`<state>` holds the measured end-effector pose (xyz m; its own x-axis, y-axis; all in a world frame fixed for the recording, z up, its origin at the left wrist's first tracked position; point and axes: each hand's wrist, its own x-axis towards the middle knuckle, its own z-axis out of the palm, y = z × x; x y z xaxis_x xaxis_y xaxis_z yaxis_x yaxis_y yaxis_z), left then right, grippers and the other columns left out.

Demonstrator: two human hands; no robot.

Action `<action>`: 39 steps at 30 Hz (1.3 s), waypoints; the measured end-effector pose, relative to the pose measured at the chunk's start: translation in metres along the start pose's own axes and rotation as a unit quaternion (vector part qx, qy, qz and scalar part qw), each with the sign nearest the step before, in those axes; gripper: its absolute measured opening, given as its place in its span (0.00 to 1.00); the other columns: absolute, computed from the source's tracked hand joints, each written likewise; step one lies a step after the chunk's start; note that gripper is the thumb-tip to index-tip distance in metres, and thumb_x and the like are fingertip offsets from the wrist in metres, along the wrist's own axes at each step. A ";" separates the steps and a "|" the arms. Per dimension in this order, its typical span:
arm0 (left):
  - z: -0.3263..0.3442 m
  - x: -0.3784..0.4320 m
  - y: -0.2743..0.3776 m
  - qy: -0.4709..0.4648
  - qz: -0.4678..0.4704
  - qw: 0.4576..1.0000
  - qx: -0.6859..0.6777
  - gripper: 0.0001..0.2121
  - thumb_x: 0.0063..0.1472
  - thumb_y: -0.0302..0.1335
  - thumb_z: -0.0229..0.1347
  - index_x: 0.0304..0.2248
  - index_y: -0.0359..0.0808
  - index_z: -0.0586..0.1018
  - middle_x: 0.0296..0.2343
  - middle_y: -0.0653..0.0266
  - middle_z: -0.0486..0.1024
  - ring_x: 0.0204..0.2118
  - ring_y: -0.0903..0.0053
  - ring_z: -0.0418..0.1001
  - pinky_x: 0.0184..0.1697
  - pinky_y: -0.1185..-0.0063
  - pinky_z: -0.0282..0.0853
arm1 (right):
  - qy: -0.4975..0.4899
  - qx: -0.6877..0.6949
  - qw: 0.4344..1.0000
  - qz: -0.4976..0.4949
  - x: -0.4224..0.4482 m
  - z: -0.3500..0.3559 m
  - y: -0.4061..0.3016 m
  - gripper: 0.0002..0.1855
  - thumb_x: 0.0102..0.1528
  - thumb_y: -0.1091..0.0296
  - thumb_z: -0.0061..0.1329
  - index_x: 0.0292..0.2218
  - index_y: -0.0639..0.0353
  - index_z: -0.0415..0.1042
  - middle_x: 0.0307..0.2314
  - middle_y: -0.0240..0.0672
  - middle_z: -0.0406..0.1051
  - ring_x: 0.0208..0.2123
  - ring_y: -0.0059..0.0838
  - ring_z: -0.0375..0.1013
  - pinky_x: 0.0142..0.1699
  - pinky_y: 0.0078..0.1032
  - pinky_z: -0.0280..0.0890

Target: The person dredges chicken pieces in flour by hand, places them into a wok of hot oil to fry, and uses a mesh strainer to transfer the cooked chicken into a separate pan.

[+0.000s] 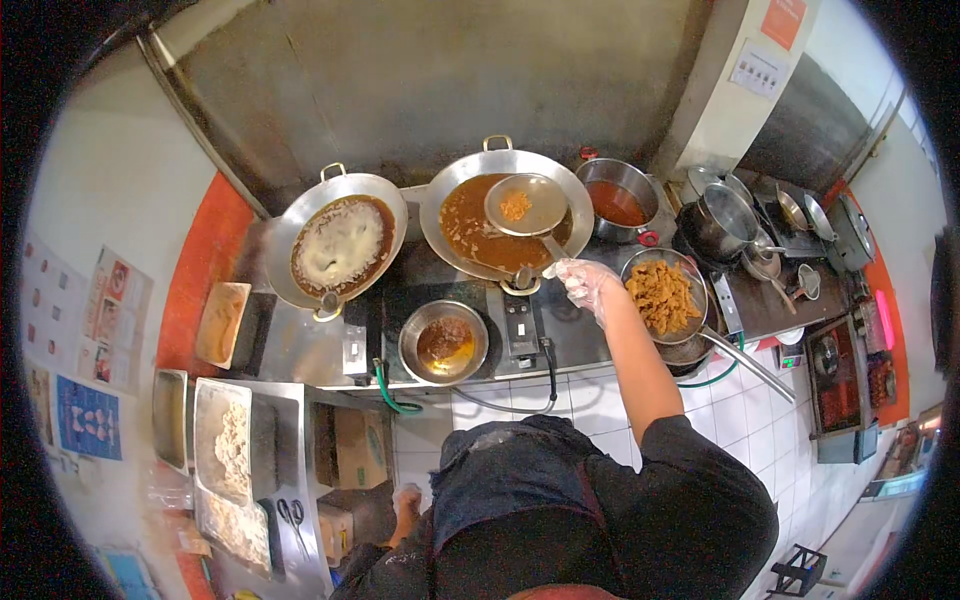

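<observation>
My right hand, in a clear plastic glove, grips the handle of a strainer that holds a few fried crumbs over the middle wok of brown oil. Another strainer, with a pile of fried pieces, rests to the right over a pot. Foaming oil fills the middle of the left wok. Between the woks, nearer me, stands a metal bowl with dark residue and yellow oil. My left hand hangs low beside my body, partly hidden; its fingers are unclear.
At the left, trays hold floured pieces, beside black-handled scissors. A pot of reddish liquid stands behind the loaded strainer. Gas hoses hang at the stove's front edge. Pans and pots crowd the right side.
</observation>
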<state>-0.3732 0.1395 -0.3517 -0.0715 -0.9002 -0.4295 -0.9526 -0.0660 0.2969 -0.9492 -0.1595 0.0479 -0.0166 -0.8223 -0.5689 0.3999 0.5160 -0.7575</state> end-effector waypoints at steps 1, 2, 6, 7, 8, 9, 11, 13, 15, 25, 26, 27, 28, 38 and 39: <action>-0.002 -0.001 -0.003 0.003 -0.003 1.000 0.003 0.08 0.50 0.32 0.49 0.22 0.41 0.79 0.24 0.58 0.77 0.27 0.66 0.76 0.27 0.69 0.70 | -0.015 0.000 1.000 -0.002 -0.012 0.005 -0.003 0.07 0.55 0.69 0.45 0.30 0.62 0.73 0.12 0.20 0.57 0.09 0.11 0.49 0.11 0.12 0.44; -0.004 -0.002 -0.006 0.004 -0.004 1.000 0.009 0.08 0.50 0.32 0.49 0.22 0.41 0.79 0.24 0.59 0.77 0.27 0.66 0.76 0.27 0.69 0.70 | -0.030 0.000 1.000 -0.004 -0.017 0.009 -0.005 0.07 0.55 0.69 0.45 0.30 0.62 0.73 0.12 0.20 0.56 0.09 0.11 0.49 0.11 0.12 0.43; -0.003 0.002 -0.008 0.008 0.003 1.000 0.023 0.08 0.50 0.32 0.49 0.22 0.42 0.79 0.24 0.59 0.77 0.27 0.66 0.76 0.27 0.69 0.70 | 0.002 -0.026 1.000 -0.003 -0.017 0.011 -0.007 0.08 0.55 0.69 0.45 0.31 0.63 0.73 0.12 0.20 0.57 0.09 0.12 0.49 0.11 0.12 0.44; -0.003 0.003 -0.008 0.010 0.003 1.000 0.026 0.08 0.50 0.31 0.49 0.22 0.42 0.79 0.24 0.59 0.77 0.28 0.66 0.76 0.27 0.69 0.70 | -0.018 -0.014 1.000 0.006 -0.019 0.010 -0.008 0.08 0.55 0.70 0.44 0.32 0.63 0.73 0.12 0.20 0.57 0.09 0.12 0.49 0.11 0.12 0.44; -0.004 0.004 -0.010 0.013 0.004 0.999 0.031 0.08 0.50 0.31 0.49 0.22 0.42 0.79 0.24 0.59 0.77 0.28 0.66 0.76 0.27 0.69 0.70 | -0.038 -0.002 0.999 0.016 -0.019 0.010 -0.009 0.08 0.55 0.71 0.44 0.33 0.63 0.73 0.12 0.20 0.56 0.09 0.12 0.49 0.11 0.13 0.44; -0.003 0.005 -0.007 0.012 0.008 0.999 0.033 0.08 0.50 0.31 0.49 0.22 0.42 0.79 0.24 0.59 0.77 0.28 0.66 0.76 0.27 0.69 0.70 | -0.035 -0.005 0.999 0.019 -0.015 0.004 -0.004 0.08 0.55 0.71 0.44 0.33 0.63 0.73 0.12 0.20 0.56 0.09 0.12 0.49 0.11 0.13 0.44; -0.005 0.010 -0.006 0.014 0.017 0.999 0.048 0.08 0.50 0.31 0.49 0.22 0.42 0.79 0.24 0.59 0.77 0.28 0.67 0.76 0.27 0.69 0.70 | -0.032 0.000 0.999 -0.008 0.002 -0.008 0.002 0.09 0.57 0.71 0.42 0.35 0.62 0.73 0.12 0.21 0.57 0.09 0.12 0.49 0.11 0.13 0.44; -0.006 0.005 -0.012 0.016 0.017 0.998 0.062 0.08 0.50 0.31 0.49 0.21 0.42 0.79 0.24 0.59 0.77 0.28 0.67 0.76 0.27 0.69 0.70 | -0.050 0.015 0.999 0.009 0.004 -0.009 0.001 0.09 0.57 0.70 0.42 0.35 0.62 0.73 0.13 0.21 0.57 0.09 0.12 0.49 0.11 0.13 0.45; -0.007 0.010 -0.014 0.019 0.025 0.996 0.084 0.08 0.50 0.31 0.49 0.21 0.42 0.79 0.24 0.59 0.77 0.28 0.67 0.76 0.27 0.69 0.70 | -0.024 0.035 0.999 0.017 0.010 -0.012 0.002 0.10 0.58 0.69 0.40 0.36 0.62 0.73 0.14 0.23 0.59 0.09 0.14 0.50 0.11 0.14 0.45; -0.007 0.006 -0.039 0.032 0.033 0.994 0.099 0.07 0.48 0.32 0.51 0.20 0.39 0.78 0.23 0.58 0.76 0.25 0.67 0.75 0.25 0.69 0.68 | -0.157 0.077 0.981 0.084 -0.065 0.012 0.016 0.14 0.58 0.64 0.44 0.43 0.62 0.68 0.17 0.18 0.62 0.10 0.09 0.55 0.11 0.10 0.49; -0.007 0.005 -0.046 0.038 0.034 0.995 0.091 0.07 0.48 0.32 0.52 0.20 0.39 0.78 0.22 0.57 0.76 0.25 0.66 0.75 0.24 0.69 0.68 | -0.173 0.051 0.982 0.059 -0.082 0.019 0.025 0.16 0.58 0.62 0.45 0.43 0.65 0.68 0.19 0.17 0.63 0.12 0.06 0.58 0.11 0.10 0.52; -0.009 0.008 -0.049 0.045 0.044 0.995 0.078 0.08 0.48 0.32 0.53 0.20 0.38 0.78 0.22 0.57 0.76 0.24 0.66 0.74 0.24 0.68 0.68 | -0.176 0.053 0.981 0.062 -0.097 0.020 0.037 0.15 0.56 0.69 0.47 0.43 0.66 0.67 0.21 0.19 0.65 0.14 0.07 0.60 0.12 0.09 0.54; -0.010 0.012 -0.052 0.054 0.056 0.995 0.067 0.08 0.48 0.33 0.53 0.20 0.37 0.78 0.21 0.56 0.76 0.24 0.66 0.74 0.24 0.68 0.67 | -0.101 0.032 0.994 0.024 -0.105 0.029 0.057 0.15 0.54 0.72 0.47 0.43 0.66 0.67 0.22 0.22 0.66 0.16 0.09 0.62 0.15 0.10 0.57; -0.030 0.011 -0.023 -0.064 -0.104 0.991 0.047 0.12 0.52 0.30 0.47 0.34 0.42 0.80 0.33 0.57 0.78 0.36 0.60 0.76 0.39 0.68 0.71 | 0.020 -0.579 0.760 -0.295 -0.061 -0.027 0.292 0.16 0.61 0.63 0.34 0.37 0.67 0.68 0.26 0.54 0.69 0.30 0.58 0.67 0.36 0.43 0.64; -0.041 -0.006 -0.006 -0.106 -0.168 0.980 0.019 0.13 0.53 0.30 0.47 0.35 0.43 0.81 0.36 0.55 0.77 0.40 0.59 0.75 0.43 0.68 0.70 | 0.006 -0.590 0.752 -0.295 -0.055 -0.023 0.296 0.16 0.61 0.63 0.34 0.37 0.67 0.68 0.26 0.54 0.69 0.30 0.58 0.67 0.36 0.43 0.64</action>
<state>-0.3549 0.1277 -0.3161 0.1923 -0.7205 -0.6663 -0.9428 -0.3239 0.0782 -0.8509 0.0440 -0.1519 0.1174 -0.9929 -0.0194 -0.7711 -0.0789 -0.6318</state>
